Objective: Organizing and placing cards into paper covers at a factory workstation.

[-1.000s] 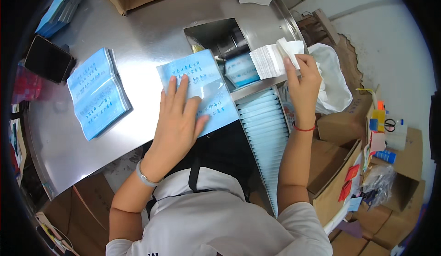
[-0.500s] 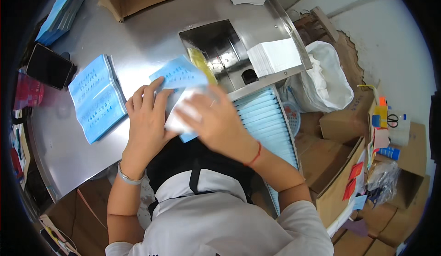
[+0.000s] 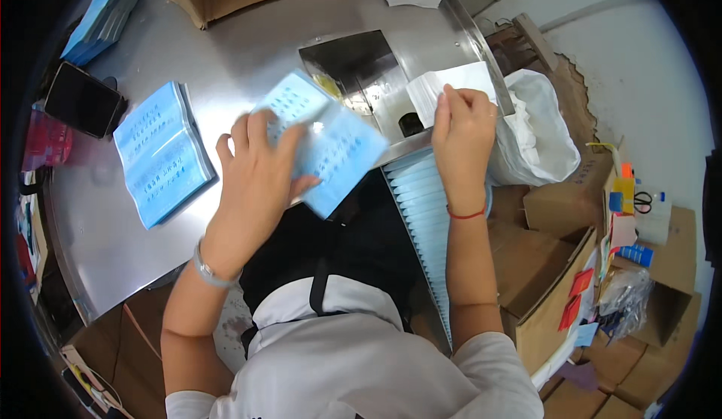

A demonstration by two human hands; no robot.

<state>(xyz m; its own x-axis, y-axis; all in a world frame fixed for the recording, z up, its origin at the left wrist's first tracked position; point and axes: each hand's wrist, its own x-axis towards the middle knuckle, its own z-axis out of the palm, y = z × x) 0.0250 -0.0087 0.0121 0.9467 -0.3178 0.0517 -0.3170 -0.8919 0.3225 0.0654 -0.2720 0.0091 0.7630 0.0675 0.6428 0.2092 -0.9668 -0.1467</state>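
Note:
My left hand (image 3: 259, 163) is at the left side of an opened-out blue printed packet (image 3: 338, 152). Its fingers are curled and the thumb lies over the packet, whose lower corner reaches past the table's front edge. At the right, my right hand (image 3: 468, 126) pinches at the top of a stack of folded white paper sheets (image 3: 432, 92); its fingertips partly cover what they grip. A pile of similar blue packets (image 3: 162, 152) lies on the table left of my left hand.
The metal table (image 3: 98, 223) has a dark square panel (image 3: 353, 54) in it. A phone (image 3: 83, 102) stands at the left, near more blue packets (image 3: 98, 24). Right of the table are a white sack (image 3: 553, 148), a box of packed blue packets (image 3: 421, 216) and cardboard boxes (image 3: 541, 261).
My right hand has moved from the middle to the white stack at the right. The white sheet is no longer seen on the blue packet, which now lies opened out farther right.

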